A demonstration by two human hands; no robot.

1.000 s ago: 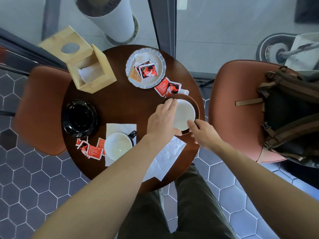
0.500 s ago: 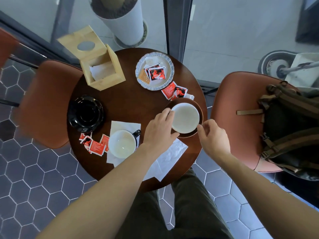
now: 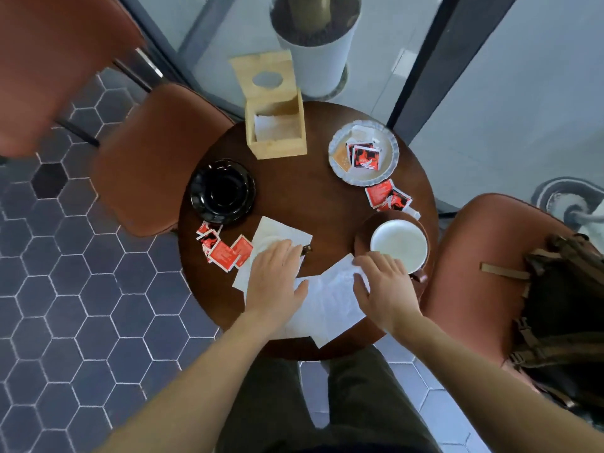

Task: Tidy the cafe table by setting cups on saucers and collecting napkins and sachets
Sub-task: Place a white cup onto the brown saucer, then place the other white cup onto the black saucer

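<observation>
My left hand lies over a white cup with a black handle, its fingers curled over the rim. That cup stands on a white napkin. The fingers of my right hand rest flat on a second, crumpled napkin at the table's near edge. Just beyond that hand a white cup sits on a brown saucer. An empty black saucer is at the left. Red sachets lie loose below it, and more sachets lie above the brown saucer.
On the round wooden table a silver plate holds sachets, and a wooden napkin box stands at the back. Brown chairs stand left and right, the right one holding a backpack. A white planter stands behind glass.
My left hand has left the cup on the brown saucer and moved left onto the handled cup. My right hand has moved from the saucer's edge down onto the crumpled napkin.
</observation>
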